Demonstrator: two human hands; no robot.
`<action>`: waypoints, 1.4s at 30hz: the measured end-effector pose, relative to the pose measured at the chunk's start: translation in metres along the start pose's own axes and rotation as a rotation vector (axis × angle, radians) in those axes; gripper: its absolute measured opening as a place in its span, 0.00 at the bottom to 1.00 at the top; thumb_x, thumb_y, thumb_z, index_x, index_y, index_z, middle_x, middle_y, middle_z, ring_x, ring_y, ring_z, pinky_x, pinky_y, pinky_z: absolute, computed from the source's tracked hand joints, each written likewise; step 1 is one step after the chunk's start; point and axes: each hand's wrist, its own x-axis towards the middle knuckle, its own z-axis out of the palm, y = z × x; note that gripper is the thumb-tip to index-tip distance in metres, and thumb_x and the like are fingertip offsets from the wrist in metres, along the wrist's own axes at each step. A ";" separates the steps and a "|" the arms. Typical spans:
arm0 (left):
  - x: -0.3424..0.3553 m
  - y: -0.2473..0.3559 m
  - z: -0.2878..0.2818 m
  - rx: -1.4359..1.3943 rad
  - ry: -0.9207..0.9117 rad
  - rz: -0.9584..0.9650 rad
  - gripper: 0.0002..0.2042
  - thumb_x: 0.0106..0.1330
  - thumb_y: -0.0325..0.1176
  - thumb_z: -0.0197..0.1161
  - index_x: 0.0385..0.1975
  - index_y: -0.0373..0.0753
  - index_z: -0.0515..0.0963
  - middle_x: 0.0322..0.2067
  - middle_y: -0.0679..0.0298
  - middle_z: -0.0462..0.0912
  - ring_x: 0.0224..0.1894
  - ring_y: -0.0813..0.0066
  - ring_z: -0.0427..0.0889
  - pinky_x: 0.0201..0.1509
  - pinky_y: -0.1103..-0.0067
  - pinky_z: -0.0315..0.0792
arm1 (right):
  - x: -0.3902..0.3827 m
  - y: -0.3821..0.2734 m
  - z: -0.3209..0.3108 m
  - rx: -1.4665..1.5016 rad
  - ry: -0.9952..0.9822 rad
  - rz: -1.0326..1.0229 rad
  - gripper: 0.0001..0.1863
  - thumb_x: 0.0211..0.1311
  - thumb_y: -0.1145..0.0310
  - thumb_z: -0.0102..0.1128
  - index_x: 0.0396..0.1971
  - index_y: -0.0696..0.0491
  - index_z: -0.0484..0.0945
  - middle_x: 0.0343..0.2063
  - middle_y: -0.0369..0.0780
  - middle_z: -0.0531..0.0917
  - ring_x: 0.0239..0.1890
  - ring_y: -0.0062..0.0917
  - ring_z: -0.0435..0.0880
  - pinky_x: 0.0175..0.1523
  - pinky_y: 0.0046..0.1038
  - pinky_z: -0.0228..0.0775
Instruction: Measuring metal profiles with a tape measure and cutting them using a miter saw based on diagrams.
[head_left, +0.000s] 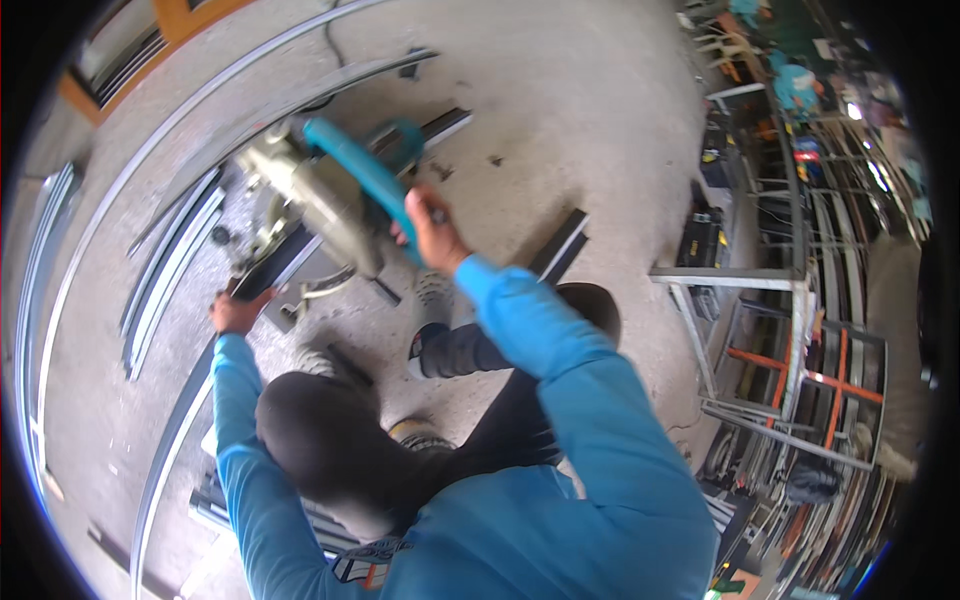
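Note:
On the floor in front of me stands a chop saw (310,195) with a pale metal guard and a teal handle (355,160). My right hand (437,228) is wrapped round the near end of that handle. A long dark metal profile (275,268) with a light edge lies across the saw's base, its other part curving down to the lower left. My left hand (240,312) grips this profile just left of the saw. The blade is hidden behind the guard and smeared by motion.
Several metal profiles (175,275) lie left of the saw, with more at the far left (45,260). A short dark piece (562,245) lies near my knee. At right stand a grey metal frame (730,275) and racks of long stock (835,240). An orange-brown frame (170,40) is at upper left.

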 end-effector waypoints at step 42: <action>-0.003 0.025 -0.013 0.032 -0.131 -0.072 0.42 0.47 0.68 0.71 0.58 0.45 0.78 0.48 0.50 0.85 0.52 0.51 0.83 0.57 0.63 0.74 | -0.193 0.263 -0.255 -0.515 1.087 0.458 0.29 0.47 0.71 0.74 0.42 0.54 0.61 0.33 0.47 0.76 0.38 0.40 0.79 0.44 0.41 0.71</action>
